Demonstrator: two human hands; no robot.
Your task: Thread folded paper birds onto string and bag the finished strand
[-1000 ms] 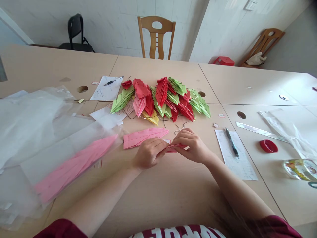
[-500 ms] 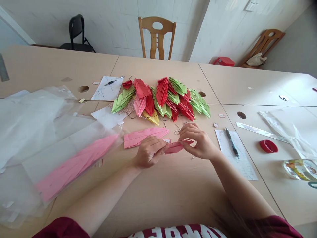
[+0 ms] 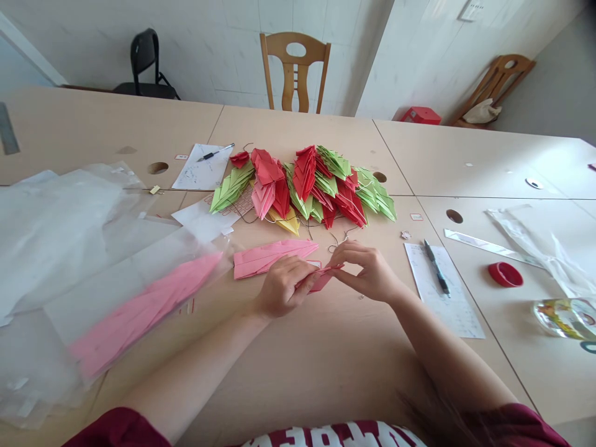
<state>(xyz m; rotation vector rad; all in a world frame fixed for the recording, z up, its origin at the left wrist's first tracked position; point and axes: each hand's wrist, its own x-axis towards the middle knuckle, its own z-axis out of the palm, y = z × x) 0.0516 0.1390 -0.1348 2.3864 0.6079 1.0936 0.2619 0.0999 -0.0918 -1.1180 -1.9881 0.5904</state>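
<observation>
Between both hands is a small pink folded paper piece point(image 3: 321, 282), held just above the table. My left hand point(image 3: 287, 284) pinches its left end. My right hand point(image 3: 365, 270) grips the other end between thumb and fingertips, which partly hide the paper. Behind my left hand lies a stack of long pink folded papers point(image 3: 267, 256). Farther back, red, green, pink and yellow folded paper bundles point(image 3: 305, 183) are heaped together, with dark and white strings point(image 3: 335, 243) trailing from them toward my right hand.
Clear plastic bags point(image 3: 60, 223) cover the left side, one holding pink papers point(image 3: 149, 310). At right lie a written sheet point(image 3: 459, 310), a pen point(image 3: 436, 267), a red ring point(image 3: 505, 274), a ruler point(image 3: 488, 246) and a clear cup point(image 3: 565, 318). Another sheet point(image 3: 193, 177) lies at back left.
My right hand has shifted left, closer to my left hand. The pink paper piece now shows less of its length and looks bent or turned between the fingers.
</observation>
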